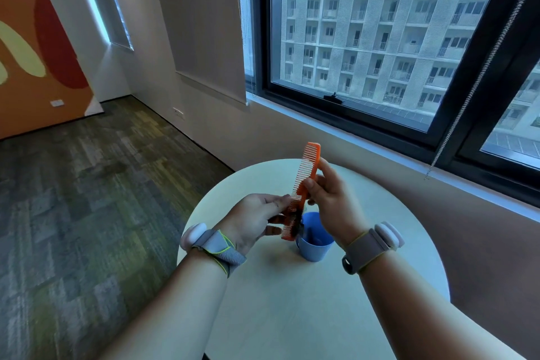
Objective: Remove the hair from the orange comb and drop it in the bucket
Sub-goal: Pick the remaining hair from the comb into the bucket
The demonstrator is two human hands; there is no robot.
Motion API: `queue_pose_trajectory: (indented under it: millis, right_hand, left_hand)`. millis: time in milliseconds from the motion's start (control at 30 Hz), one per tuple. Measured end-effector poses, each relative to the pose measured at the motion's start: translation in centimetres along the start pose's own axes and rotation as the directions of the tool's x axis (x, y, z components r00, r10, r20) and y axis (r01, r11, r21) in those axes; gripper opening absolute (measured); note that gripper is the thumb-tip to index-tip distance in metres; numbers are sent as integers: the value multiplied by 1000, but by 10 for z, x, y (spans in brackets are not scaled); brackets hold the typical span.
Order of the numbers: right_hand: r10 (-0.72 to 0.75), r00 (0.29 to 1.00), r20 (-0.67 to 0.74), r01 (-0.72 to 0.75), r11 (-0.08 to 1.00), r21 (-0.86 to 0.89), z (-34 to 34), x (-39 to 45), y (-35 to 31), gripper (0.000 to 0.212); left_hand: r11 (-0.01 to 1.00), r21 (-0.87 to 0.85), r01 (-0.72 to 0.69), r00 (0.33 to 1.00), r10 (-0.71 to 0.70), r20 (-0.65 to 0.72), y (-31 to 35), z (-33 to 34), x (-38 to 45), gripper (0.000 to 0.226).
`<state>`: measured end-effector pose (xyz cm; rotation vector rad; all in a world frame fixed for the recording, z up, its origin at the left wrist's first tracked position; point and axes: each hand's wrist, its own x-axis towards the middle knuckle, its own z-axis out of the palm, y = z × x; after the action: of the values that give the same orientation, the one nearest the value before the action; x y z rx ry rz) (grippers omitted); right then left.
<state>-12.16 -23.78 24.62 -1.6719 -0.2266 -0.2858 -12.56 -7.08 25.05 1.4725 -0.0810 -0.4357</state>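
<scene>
Upright, orange comb [305,184] in right hand [330,202]

Round pale table [263,316] by the window wall.
One small blue bucket [315,245] stands upright on the tabletop, near its middle; its inside is partly in shadow, so its contents are unclear.

The comb [306,184] looks like hard orange plastic, a bit shiny. The bucket [314,238] is smooth blue plastic, not shiny. The round table [292,301] has a pale, smooth, dull top. The wrist bands [217,248] are grey woven cloth with smooth white plastic lumps. The floor [87,199] is rough carpet.
</scene>
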Motion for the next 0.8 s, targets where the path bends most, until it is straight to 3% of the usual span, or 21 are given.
queue_pose_trajectory:
  millis: [167, 300, 367, 533, 800]
  right_hand:
    - [50, 998, -35, -48, 996, 76, 4, 1, -5, 44]
    - [143, 987, -69, -129, 976, 174, 5, -2, -2, 39]
    - [181, 980, -78, -158, 959, 236, 5, -6, -2, 39]
    - [302, 948, -100, -259, 916, 307, 6, -18, 2, 35]
    - [394, 915, -84, -357, 889, 286, 4, -29, 7, 31]
  left_hand:
    - [999, -26, -44, 999, 45, 24, 0, 8, -2, 14]
    - [989, -142, 35, 997, -26, 67, -2, 12, -3, 35]
    - [987, -155, 48, 996, -36, 78, -6, 14, -3, 33]
    - [993, 111, -43, 998, 38, 42, -30, 18, 4, 20]
    - [870, 489, -68, 985, 135, -104, -36, 20, 10, 14]
